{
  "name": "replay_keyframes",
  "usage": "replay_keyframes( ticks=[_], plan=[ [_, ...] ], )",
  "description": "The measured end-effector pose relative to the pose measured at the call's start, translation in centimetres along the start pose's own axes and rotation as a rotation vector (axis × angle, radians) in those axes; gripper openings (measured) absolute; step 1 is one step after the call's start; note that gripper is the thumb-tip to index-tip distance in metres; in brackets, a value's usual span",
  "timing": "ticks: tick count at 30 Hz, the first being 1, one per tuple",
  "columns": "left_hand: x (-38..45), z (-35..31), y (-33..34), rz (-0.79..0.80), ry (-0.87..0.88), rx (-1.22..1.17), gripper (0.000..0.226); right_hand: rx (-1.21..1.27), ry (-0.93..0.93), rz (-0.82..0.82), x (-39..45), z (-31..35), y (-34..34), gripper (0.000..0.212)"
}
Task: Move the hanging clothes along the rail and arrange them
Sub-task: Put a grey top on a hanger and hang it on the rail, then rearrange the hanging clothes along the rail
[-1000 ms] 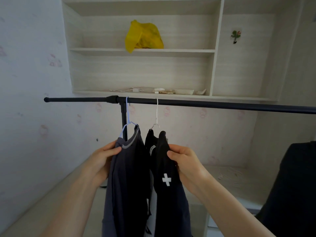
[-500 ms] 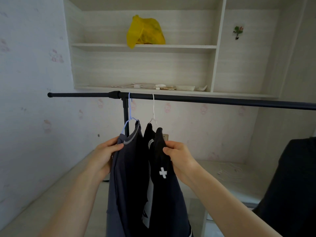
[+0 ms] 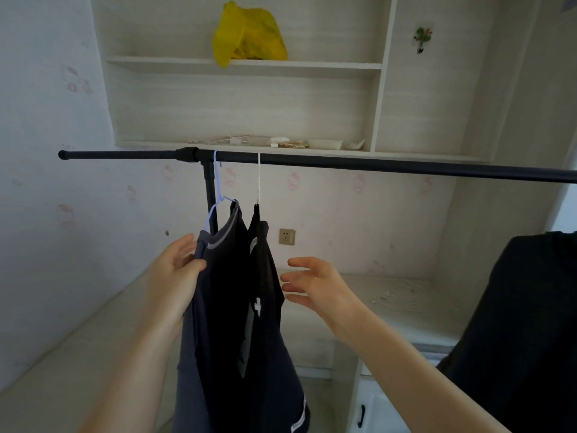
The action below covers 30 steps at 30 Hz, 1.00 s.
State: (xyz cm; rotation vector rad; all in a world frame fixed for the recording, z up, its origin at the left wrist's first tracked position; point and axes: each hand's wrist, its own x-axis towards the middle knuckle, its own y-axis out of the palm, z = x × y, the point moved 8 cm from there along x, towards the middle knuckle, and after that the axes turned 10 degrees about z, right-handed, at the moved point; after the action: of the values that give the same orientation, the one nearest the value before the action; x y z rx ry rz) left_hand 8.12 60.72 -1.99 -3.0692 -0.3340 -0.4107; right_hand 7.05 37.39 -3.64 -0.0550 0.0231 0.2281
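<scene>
A black rail [image 3: 343, 165] crosses the view, with its upright post just left of centre. Two garments hang side by side near the post: a dark grey shirt [image 3: 218, 276] on a pale blue hanger [image 3: 217, 189], and a black shirt [image 3: 265, 323] with a white cross on a white hanger [image 3: 258, 179]. My left hand [image 3: 176, 270] grips the grey shirt's left shoulder. To the right of the black shirt, my right hand [image 3: 312, 282] hovers with fingers spread, holding nothing. Another dark garment [image 3: 524, 323] fills the right edge.
Behind the rail is a white shelf unit [image 3: 243, 64] with a yellow bag [image 3: 248, 34] on the upper shelf and small clutter on the lower one. A wall socket [image 3: 286, 236] shows beside the black shirt. A low white ledge [image 3: 390, 307] runs below.
My right hand has let go of the black shirt and pulled back to the right with fingers open. The left hand keeps its grip on the grey shirt.
</scene>
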Motion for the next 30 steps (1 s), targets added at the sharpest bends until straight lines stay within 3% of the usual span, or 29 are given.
replay_keyframes(
  ticks=[5,9,15,24,30],
  plan=[
    [-2.6,-2.3,3.3,-0.035,0.144,0.138,0.046,-0.021,-0.017,-0.069,-2.8,0.0,-4.5,0.030],
    [-5.0,-3.6,8.8,0.089,0.171,0.129,0.038,-0.030,-0.063,-0.137,-5.7,0.0,-9.1,0.027],
    [-10.0,-3.3,20.5,0.287,0.117,0.047,0.026,-0.185,-0.129,-0.268,-11.9,0.1,-17.8,0.022],
    [-21.5,-3.4,41.4,0.494,-0.022,-0.054,0.021,-0.586,-0.272,-0.501,-28.0,1.9,-34.5,0.026],
    [-27.3,-5.2,51.4,0.604,-0.052,-0.090,0.022,-0.642,-0.344,-0.682,-34.6,2.8,-41.5,0.027]
  ],
)
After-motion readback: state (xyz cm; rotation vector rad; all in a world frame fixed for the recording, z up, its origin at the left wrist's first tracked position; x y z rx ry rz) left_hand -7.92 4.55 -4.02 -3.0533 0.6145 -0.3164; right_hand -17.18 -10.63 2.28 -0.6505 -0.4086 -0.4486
